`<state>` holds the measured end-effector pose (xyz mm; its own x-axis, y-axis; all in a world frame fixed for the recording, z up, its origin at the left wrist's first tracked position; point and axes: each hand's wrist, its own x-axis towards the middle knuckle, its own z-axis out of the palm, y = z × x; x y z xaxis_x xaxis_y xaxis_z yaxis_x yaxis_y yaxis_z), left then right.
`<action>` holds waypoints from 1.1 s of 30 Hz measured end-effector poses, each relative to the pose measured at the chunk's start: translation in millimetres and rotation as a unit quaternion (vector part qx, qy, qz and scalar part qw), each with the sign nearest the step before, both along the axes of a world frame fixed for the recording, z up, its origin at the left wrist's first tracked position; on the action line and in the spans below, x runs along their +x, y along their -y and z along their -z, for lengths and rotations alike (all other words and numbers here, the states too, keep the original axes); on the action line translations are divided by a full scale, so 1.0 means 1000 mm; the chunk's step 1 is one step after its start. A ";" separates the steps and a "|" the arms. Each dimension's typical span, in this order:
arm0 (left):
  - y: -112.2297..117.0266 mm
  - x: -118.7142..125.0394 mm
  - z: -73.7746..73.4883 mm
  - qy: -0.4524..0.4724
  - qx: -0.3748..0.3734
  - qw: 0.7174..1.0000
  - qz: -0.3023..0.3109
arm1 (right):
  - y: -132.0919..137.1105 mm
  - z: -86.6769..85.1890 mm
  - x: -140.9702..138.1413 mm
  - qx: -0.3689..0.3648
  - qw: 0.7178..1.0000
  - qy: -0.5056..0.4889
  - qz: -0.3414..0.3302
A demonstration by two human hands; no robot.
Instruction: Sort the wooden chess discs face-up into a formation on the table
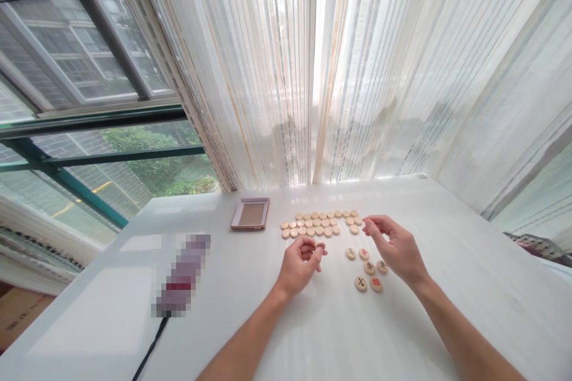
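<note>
Bare forearms (248, 330) stretched over a smooth, glossy white table (134, 286), where the left hand (300, 265) pinched a small round disc (320, 246) between thumb and fingers. Fingers bent, the right hand (397, 247) hovered beside the right end of the rows of pale, wood-toned discs (310, 231) on the far side; whether it gripped anything could not be told. Six loose discs (369, 268), marked in black or red, lay nearer, between the hands. Far left sat a shallow rectangular tray (252, 214), before a sheer, striped curtain (277, 71).
</note>
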<state>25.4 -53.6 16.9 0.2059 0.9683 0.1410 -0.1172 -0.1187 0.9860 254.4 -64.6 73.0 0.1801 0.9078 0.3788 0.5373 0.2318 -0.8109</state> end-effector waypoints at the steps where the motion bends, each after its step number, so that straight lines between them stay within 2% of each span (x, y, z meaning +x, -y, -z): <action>1: -0.001 0.000 -0.001 0.014 -0.008 1.000 0.002 | -0.001 0.000 0.003 0.001 1.000 -0.001 0.013; 4: 0.001 0.001 -0.003 0.031 -0.022 0.999 0.017 | -0.002 0.005 0.001 0.007 1.000 0.013 -0.020; 9: 0.005 0.004 -0.003 0.024 -0.016 0.998 0.051 | 0.008 0.016 -0.023 0.040 0.974 0.088 -0.203; 12: 0.007 0.004 0.002 0.005 -0.006 0.997 0.075 | 0.013 0.020 -0.033 0.037 0.961 0.091 -0.258; 19: 0.012 0.004 0.000 -0.018 0.008 0.993 0.113 | 0.012 0.021 -0.035 0.032 0.961 0.073 -0.264; 29: 0.013 0.003 -0.009 -0.075 0.032 0.991 0.105 | 0.011 0.023 -0.037 0.024 0.960 0.080 -0.266; 33: 0.010 0.004 -0.007 -0.044 0.035 0.994 0.096 | 0.010 0.022 -0.035 0.026 0.959 0.087 -0.267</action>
<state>29.4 -63.7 23.8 0.4008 0.8984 0.1794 -0.0590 -0.1701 0.9837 219.5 -74.7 50.9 -0.3756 0.8320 0.4083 0.4564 0.5495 -0.6999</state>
